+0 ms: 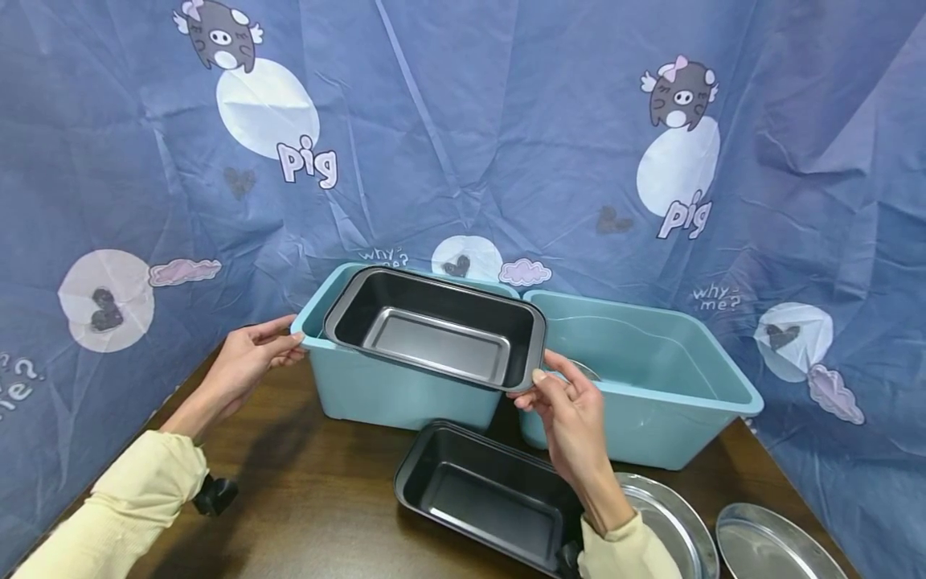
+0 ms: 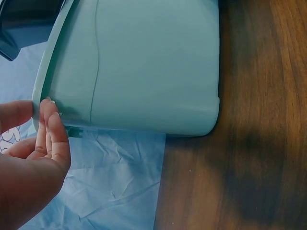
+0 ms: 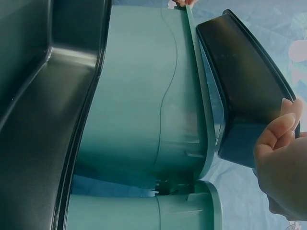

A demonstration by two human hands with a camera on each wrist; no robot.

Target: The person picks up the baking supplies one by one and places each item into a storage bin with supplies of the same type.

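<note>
A dark loaf pan [image 1: 434, 330] is held over the left blue-green bin [image 1: 391, 394] and overlaps its opening in the head view. My right hand [image 1: 575, 414] pinches the pan's right end at the rim, thumb on top and fingers below. In the right wrist view the pan's outer side [image 3: 244, 72] shows, with the fingers curled at its rim. My left hand [image 1: 246, 362] pinches the left bin's near left corner; the left wrist view shows the thumb outside the rim [image 2: 41, 86] and fingers beneath it. The pan hides most of that bin's inside.
A second dark loaf pan [image 1: 492, 498] lies on the wooden table [image 1: 304, 498] in front of the bins. Another blue-green bin [image 1: 651, 426] stands to the right. Round metal pans [image 1: 774, 543] lie at the front right. A blue printed cloth [image 1: 463, 121] hangs behind.
</note>
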